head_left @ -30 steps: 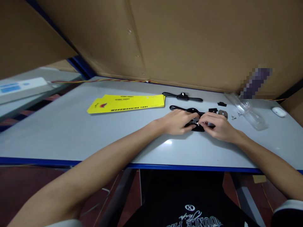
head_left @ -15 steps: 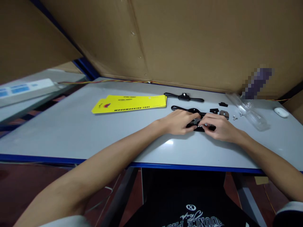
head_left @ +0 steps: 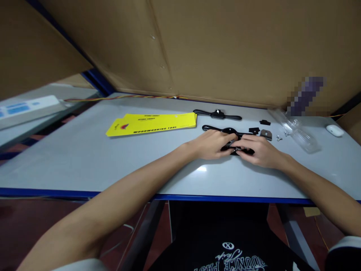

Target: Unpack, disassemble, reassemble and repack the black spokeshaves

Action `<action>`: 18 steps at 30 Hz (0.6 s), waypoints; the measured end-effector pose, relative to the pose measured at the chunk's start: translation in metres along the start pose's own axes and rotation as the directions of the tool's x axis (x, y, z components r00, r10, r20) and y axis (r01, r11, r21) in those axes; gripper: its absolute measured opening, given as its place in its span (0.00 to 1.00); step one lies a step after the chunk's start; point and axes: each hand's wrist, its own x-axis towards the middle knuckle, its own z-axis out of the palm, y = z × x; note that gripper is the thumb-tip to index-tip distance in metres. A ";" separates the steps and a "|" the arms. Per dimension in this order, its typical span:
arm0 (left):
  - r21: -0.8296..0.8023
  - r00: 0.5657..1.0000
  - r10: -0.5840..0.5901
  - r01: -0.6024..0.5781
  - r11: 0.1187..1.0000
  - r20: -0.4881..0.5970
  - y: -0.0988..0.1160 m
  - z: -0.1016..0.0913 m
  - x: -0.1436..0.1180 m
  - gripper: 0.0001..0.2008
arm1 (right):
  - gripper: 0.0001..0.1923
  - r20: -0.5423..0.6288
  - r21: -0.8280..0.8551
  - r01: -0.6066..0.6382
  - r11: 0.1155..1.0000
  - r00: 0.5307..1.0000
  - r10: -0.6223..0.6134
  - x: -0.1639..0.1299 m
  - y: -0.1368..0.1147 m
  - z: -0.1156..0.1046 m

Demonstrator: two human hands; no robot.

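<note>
A workshop bench: grey worktable [head_left: 84, 158], cardboard partitions [head_left: 225, 49], woodworking-tool packaging [head_left: 152, 123].

black spokeshave [head_left: 222, 131]; yellow card [head_left: 152, 123]; grey table [head_left: 84, 158], blue edge; white earbud case [head_left: 334, 130].

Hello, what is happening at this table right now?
A person seated at a grey table has both hands on a black two-handled tool. The left hand holds the tool's body, and the right hand works at its middle with the fingertips. A second black tool of the same kind lies further back. Small loose parts, a clear plastic package and yellow cards lie around them.
</note>
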 end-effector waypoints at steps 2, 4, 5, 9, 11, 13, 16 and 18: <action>-0.009 1.000 -0.004 0.004 1.000 0.006 0.000 0.000 0.000 0.19 | 0.11 0.013 -0.004 0.004 1.000 1.000 -0.004 0.000 0.000 0.001; -0.013 1.000 -0.006 0.006 1.000 0.003 0.001 0.000 0.000 0.19 | 0.12 0.024 -0.018 0.003 1.000 1.000 -0.003 0.000 -0.001 0.002; -0.013 1.000 -0.006 0.006 1.000 -0.001 0.001 0.000 0.000 0.19 | 0.12 0.026 -0.025 0.003 1.000 1.000 -0.002 0.000 -0.001 0.002; -0.014 1.000 0.007 -0.007 1.000 -0.004 0.001 0.000 0.000 0.18 | 0.12 0.019 -0.035 0.004 0.999 1.000 -0.003 0.000 0.000 0.002; -0.003 1.000 0.008 -0.008 1.000 0.003 0.001 -0.001 0.000 0.19 | 0.12 0.016 -0.031 -0.004 1.000 1.000 0.005 0.000 0.001 0.002; 0.013 1.000 0.000 0.000 1.000 0.009 0.001 -0.001 0.000 0.20 | 0.11 0.017 -0.026 -0.016 1.000 1.000 0.017 0.000 0.002 0.001; 0.027 1.000 -0.005 0.005 1.000 0.006 0.000 -0.001 -0.001 0.21 | 0.11 0.010 -0.018 -0.021 1.000 1.000 0.022 -0.001 0.003 0.000; 0.027 1.000 0.001 -0.001 1.000 0.001 0.000 -0.001 -0.001 0.22 | 0.10 0.010 -0.012 -0.028 1.000 1.000 0.028 -0.001 0.003 0.000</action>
